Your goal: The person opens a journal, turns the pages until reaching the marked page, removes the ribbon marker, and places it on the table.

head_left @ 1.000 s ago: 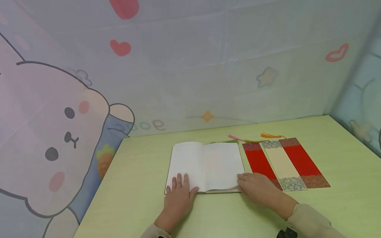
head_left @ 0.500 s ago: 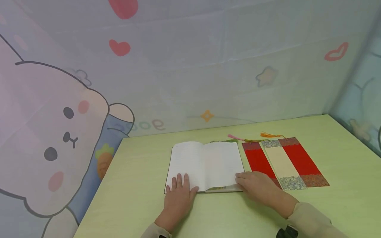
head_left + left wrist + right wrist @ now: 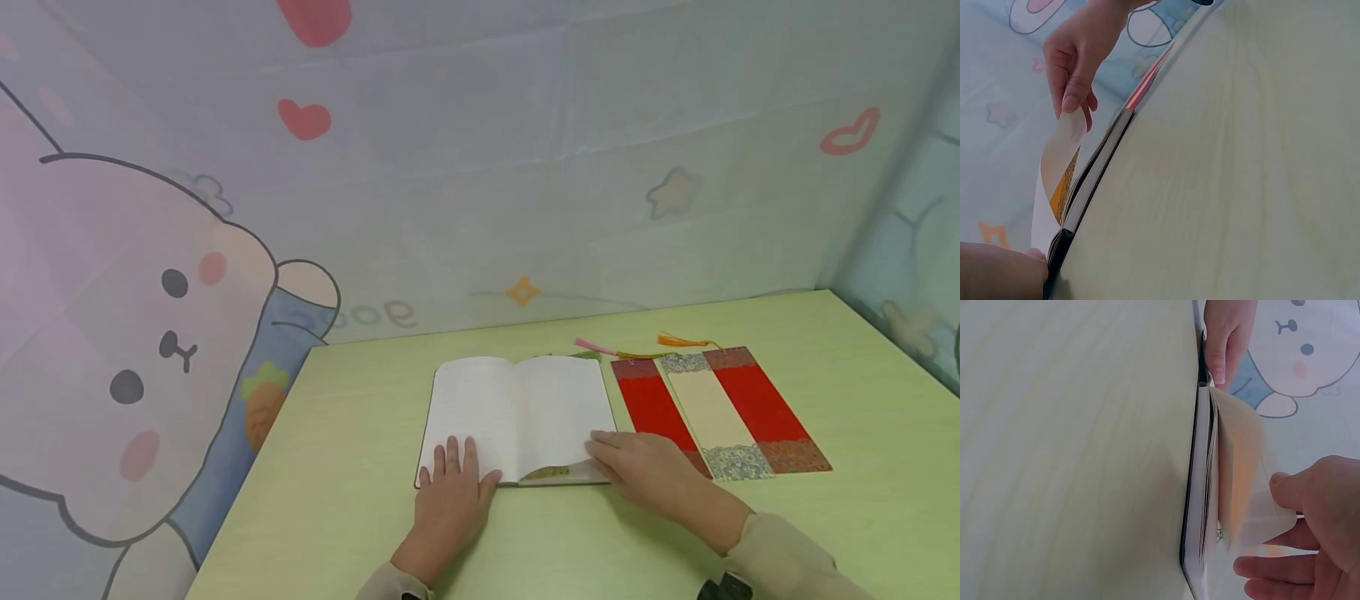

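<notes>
An open notebook with a dark cover lies on the table. My left hand rests with fingers spread on the lower part of its left page. At the lower right corner, my right hand pinches a right-hand page between thumb and fingers. In the right wrist view this page curves up from the leaves below. Beneath its raised lower edge shows the patterned end of a bookmark; the page hides most of the rest. The left wrist view shows a yellow-orange piece under the page.
Right of the notebook lie a red bookmark, a cream bookmark and another red bookmark, side by side. Pink and orange tassels lie at their tops. A printed cloth hangs behind the pale table.
My right hand has shifted slightly left, lifting the page's lower corner further. More of the patterned bookmark end shows beneath. My left hand has stayed in place.
</notes>
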Demonstrator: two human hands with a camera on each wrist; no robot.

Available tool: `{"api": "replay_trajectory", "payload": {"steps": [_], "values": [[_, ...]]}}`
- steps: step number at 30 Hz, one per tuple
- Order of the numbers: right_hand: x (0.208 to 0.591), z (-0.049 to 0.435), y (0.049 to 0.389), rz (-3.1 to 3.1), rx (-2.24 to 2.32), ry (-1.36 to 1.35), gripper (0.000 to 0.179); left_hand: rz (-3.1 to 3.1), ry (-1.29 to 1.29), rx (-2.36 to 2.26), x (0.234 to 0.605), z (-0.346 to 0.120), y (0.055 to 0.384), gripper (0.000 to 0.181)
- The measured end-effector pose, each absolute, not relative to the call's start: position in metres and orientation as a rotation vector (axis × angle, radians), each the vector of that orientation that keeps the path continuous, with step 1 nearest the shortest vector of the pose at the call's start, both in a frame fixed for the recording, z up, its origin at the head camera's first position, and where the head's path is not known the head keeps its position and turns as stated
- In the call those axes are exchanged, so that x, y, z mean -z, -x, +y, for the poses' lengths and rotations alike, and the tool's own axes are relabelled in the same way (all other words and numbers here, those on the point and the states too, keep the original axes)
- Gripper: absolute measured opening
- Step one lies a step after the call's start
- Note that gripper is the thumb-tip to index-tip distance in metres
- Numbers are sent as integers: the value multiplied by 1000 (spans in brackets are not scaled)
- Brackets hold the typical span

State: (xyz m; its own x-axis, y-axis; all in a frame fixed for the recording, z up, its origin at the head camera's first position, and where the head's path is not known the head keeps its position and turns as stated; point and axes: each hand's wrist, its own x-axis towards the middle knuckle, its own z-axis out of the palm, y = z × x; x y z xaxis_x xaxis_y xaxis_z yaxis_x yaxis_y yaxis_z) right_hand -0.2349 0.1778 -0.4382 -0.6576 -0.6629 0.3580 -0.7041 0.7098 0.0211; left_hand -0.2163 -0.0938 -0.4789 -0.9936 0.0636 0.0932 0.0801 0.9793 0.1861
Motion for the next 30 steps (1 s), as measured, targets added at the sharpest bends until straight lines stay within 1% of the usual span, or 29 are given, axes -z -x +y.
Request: {"api": "replay_trajectory", "payload": {"steps": [8,15,21,30], "values": [[438,177,234,-2487,-170,-1015,33,-3044,106,297,478,-93,216,66],[438,177,235,-2395,-180,-1032,36,-3040,107,299,477,-93,216,66],[440,178,237,-2289,-209,-1052,43,-3012,134,255,476,-94,215,67],[439,178,240,-2189,-192,-1101,53,-2924,198,128,473,-89,217,74]]}}
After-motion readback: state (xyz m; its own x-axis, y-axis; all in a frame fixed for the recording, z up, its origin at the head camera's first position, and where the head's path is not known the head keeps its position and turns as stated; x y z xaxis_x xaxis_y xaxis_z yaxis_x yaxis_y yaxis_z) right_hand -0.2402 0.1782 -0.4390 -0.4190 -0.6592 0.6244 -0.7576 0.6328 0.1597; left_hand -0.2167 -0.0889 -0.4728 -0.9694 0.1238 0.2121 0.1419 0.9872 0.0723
